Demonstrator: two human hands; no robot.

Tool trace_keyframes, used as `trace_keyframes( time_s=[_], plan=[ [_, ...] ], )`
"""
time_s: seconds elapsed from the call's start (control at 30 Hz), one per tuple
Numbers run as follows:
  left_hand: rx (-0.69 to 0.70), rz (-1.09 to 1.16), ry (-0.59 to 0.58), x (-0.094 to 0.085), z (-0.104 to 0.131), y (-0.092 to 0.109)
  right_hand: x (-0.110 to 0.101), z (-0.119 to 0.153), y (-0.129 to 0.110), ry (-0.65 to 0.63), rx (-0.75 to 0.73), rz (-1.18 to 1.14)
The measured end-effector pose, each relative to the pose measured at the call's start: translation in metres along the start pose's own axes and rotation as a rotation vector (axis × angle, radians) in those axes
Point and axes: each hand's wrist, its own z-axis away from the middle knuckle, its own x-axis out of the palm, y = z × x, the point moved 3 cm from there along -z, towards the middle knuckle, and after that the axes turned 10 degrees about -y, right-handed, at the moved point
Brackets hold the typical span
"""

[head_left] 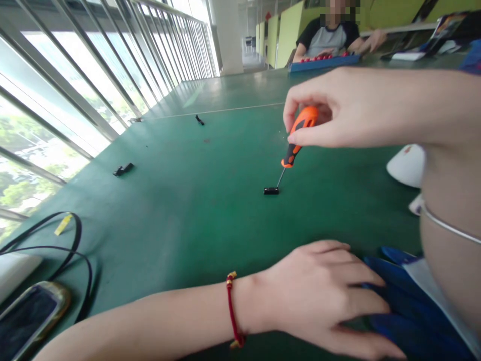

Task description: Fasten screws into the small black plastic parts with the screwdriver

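My right hand (319,113) grips an orange and black screwdriver (294,145) by its handle. The shaft slants down and its tip meets the right end of a small black part (271,190) on the green tabletop (210,210). Palm down, my left hand (326,291) lies near the front edge with its fingers spread, and their tips reach onto a dark blue item (409,306) with a pale strip. A red bracelet (232,308) circles the left wrist.
Small black pieces (123,169) lie at the left, another (200,120) farther back. A phone (32,313) and black cable (78,225) occupy the front left. At right stands a white object (408,165). A person (328,37) sits behind a blue tray (325,63); railings (112,65) line the left.
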Motion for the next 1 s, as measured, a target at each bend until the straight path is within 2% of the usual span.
trace_keyframes(
  time_s=[0.03, 0.07, 0.13, 0.2, 0.27, 0.33, 0.43, 0.5, 0.67, 0.73, 0.87, 1.0],
  plan=[
    [-0.052, -0.021, 0.073, -0.010, 0.002, -0.010, 0.003, 0.000, -0.008, -0.106, 0.028, 0.097],
    [-0.142, -0.056, 0.148, -0.021, 0.006, -0.023, 0.005, 0.001, -0.016, -0.133, 0.035, 0.110],
    [-0.320, -0.146, 0.301, -0.046, 0.021, -0.052, 0.005, 0.001, -0.028, -0.108, 0.069, 0.109],
    [-0.499, -0.182, 0.379, -0.063, 0.040, -0.084, 0.005, 0.000, -0.032, -0.050, 0.097, 0.109],
    [-0.655, -0.124, 0.376, -0.069, 0.058, -0.111, 0.006, -0.001, -0.030, 0.005, 0.098, 0.103],
    [-0.736, -0.012, 0.278, -0.064, 0.068, -0.127, 0.007, -0.002, -0.027, 0.029, 0.088, 0.082],
    [-0.731, 0.072, 0.169, -0.053, 0.069, -0.132, 0.009, -0.002, -0.023, 0.000, 0.091, 0.062],
    [-0.715, 0.079, 0.142, -0.048, 0.066, -0.131, 0.009, -0.002, -0.024, -0.006, 0.080, 0.051],
    [-0.727, 0.101, 0.151, -0.046, 0.065, -0.133, 0.010, 0.002, -0.033, 0.025, 0.021, 0.028],
    [-0.731, 0.093, 0.155, -0.046, 0.066, -0.134, 0.011, 0.003, -0.035, 0.008, 0.040, 0.035],
    [-0.720, 0.095, 0.155, -0.046, 0.066, -0.134, 0.011, 0.003, -0.031, 0.030, 0.096, 0.074],
    [-0.727, 0.091, 0.148, -0.046, 0.065, -0.133, 0.008, -0.002, -0.026, 0.094, 0.063, 0.080]
  ],
)
